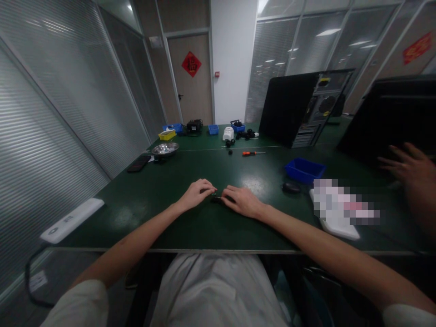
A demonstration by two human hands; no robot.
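Observation:
My left hand (198, 192) is over the green table (190, 229), fingers drawn together in a pinch. Close by its fingertips is a tiny greenish piece, too small to name. My right hand (242, 201) rests just to the right, thumb and fingers closed on a small black part (215, 199) that pokes out to the left. The fingers cover most of that part. An orange-handled screwdriver (250, 154) lies beyond my hands, beside a small black piece (230, 152).
On the right are a blue bin (304, 170), a computer mouse (290, 187), a computer case (306, 109) and another person's hand (417, 168). A metal bowl (165, 149), a phone (139, 163) and a white power strip (73, 220) lie left. Small bins and black parts stand at the back.

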